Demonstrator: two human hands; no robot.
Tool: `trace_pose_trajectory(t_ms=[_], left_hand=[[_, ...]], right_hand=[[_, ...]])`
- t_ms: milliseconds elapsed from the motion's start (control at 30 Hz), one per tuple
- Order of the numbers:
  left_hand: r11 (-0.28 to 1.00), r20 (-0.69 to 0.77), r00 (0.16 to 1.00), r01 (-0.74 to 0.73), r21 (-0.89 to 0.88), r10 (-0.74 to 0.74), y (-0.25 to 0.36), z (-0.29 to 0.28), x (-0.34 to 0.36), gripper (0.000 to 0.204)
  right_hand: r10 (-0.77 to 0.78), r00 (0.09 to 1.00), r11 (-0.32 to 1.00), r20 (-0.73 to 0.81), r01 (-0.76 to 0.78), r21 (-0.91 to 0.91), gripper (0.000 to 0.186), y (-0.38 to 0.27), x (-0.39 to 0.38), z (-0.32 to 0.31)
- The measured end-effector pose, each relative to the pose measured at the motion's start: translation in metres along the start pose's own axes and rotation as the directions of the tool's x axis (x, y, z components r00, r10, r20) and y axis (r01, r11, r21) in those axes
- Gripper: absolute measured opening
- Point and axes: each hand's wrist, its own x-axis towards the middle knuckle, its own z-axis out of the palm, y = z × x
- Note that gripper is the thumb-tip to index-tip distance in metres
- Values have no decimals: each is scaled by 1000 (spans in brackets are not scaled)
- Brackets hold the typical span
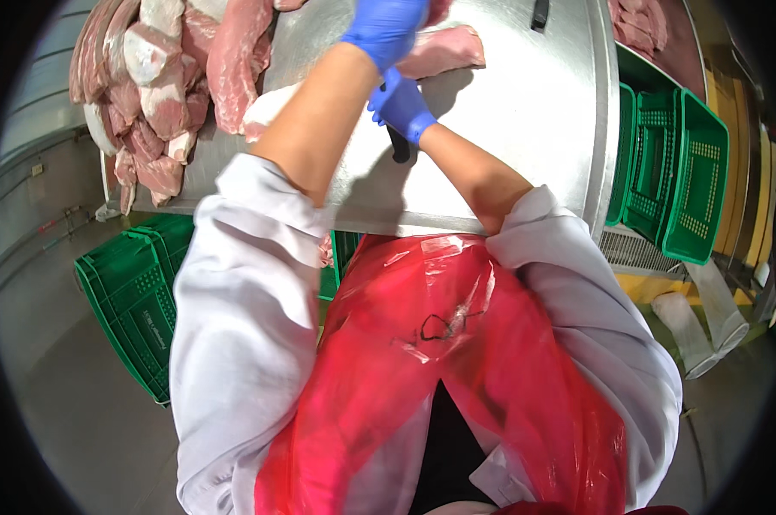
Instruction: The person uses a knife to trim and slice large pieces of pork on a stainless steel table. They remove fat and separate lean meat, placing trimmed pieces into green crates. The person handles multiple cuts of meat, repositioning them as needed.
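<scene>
Both my hands wear blue gloves over the steel table (525,129). My right hand (402,107) is closed round the black handle (400,148) of what looks like a knife; its blade cannot be made out. Just beyond it, my left hand (386,30) reaches to the top edge of the view, its fingers mostly hidden. A darker red bit of meat (439,11) shows right beside that hand. Close to both hands, a pink slab of meat (446,53) lies on the steel. A paler cut (268,110) rests under my left forearm.
Raw meat cuts (152,94) are heaped at the table's left. A black handle-like object (540,15) lies far right on the table. Green crates stand at right (697,176) and on the left floor (139,292). More meat (638,24) sits at far right.
</scene>
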Motion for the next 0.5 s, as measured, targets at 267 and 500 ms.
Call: trace_pose_trajectory(t_ms=[267, 500], left_hand=[[-87, -24, 504, -196, -977, -863, 59, 63, -4, 11], [-57, -62, 423, -262, -963, -904, 66, 19, 1, 18]], right_hand=[[-129, 929, 987, 348, 154, -46, 58, 106, -97, 9], [196, 977, 967, -84, -206, -147, 66, 50, -91, 88]])
